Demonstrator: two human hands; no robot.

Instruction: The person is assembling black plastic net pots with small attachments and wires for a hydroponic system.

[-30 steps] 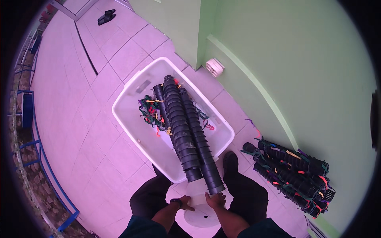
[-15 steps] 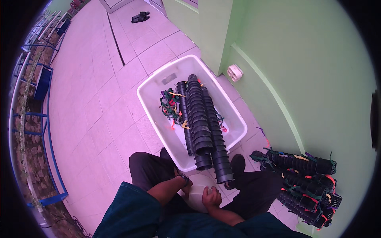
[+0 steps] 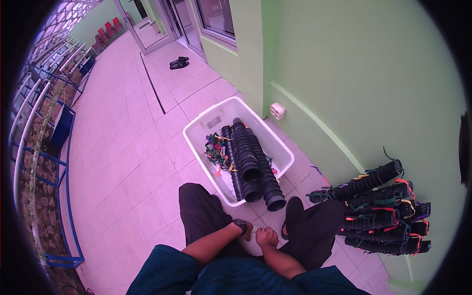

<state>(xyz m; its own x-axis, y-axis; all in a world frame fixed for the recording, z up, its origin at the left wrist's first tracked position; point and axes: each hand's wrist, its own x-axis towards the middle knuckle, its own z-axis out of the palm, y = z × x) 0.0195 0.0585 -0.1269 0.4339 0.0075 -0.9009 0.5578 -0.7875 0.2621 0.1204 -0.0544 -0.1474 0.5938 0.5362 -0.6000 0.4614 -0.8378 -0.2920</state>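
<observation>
Currently, left hand (image 3: pixel 247 230) and right hand (image 3: pixel 267 237) are held close together between the legs (image 3: pixel 205 211), fingers curled, at a pale, mostly hidden object (image 3: pixel 253 244); whether it is gripped cannot be told. Black ribbed tubes (image 3: pixel 243 145) are stacked lengthwise in the white tub (image 3: pixel 281 156) ahead. More strip-tied tubes (image 3: pixel 373 219) are piled right, by the green wall (image 3: pixel 344 73).

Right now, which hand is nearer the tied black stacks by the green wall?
Right. The right hand is to the left of the tied black stacks, apart from them; the left hand is farther off on that same side.
</observation>
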